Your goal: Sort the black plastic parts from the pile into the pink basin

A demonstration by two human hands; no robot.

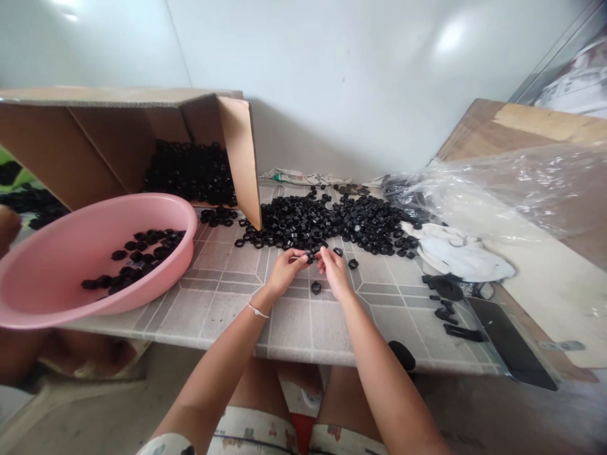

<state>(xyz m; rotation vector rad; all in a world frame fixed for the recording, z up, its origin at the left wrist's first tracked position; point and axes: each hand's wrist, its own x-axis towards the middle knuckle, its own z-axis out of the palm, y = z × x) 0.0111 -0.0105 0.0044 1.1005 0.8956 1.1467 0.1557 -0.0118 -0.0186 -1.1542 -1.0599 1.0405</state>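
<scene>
My left hand (pixel 285 273) pinches a small black plastic ring (pixel 310 258) in front of a pile. Close against it, my right hand (pixel 333 272) is closed with its thumb up and fingers curled; what sits in those fingers is hidden. On the tiled-pattern tabletop between my wrists lies a loose black ring (pixel 315 287). Another black ring (pixel 353 263) rests just right of my right hand. Beyond my fingertips spreads a wide pile of the same black pieces, made of a left heap (pixel 298 221) and a right heap (pixel 367 224).
A pink basin (pixel 118 212) with black pieces stands at the left edge. Behind it, a cardboard box (pixel 241 151) lies open toward me, holding more. To the right are a white cloth (pixel 462 256), clear plastic wrap (pixel 497 189) and a phone-like dark slab (pixel 512 341). Another person's hand (pixel 8 227) shows far left.
</scene>
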